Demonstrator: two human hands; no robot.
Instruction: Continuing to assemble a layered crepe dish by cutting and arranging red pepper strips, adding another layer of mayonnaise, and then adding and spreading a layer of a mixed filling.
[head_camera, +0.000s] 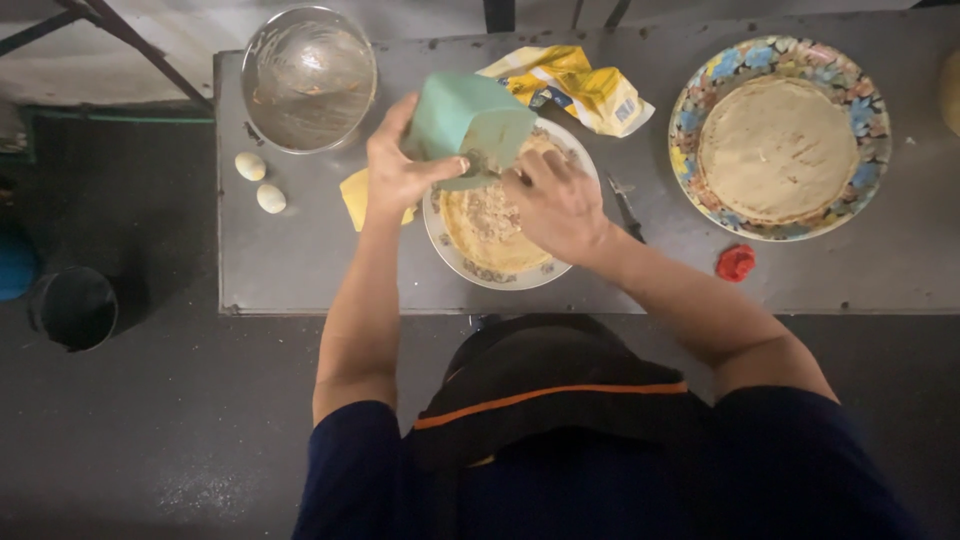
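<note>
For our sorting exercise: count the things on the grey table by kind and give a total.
Plates: 2
Eggs: 2
Metal bowl: 1
Green container: 1
Yellow packet: 1
Red lid: 1
Knife: 1
Total: 9

left hand (398, 170) tilting green container (468, 125), pancake plate (452, 250)

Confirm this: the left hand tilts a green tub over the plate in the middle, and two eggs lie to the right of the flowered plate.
Wrong about the eggs. In the head view the two eggs lie at the table's left end, below the metal bowl, not right of the flowered plate. The left hand does tilt the green tub over the middle plate.
</note>
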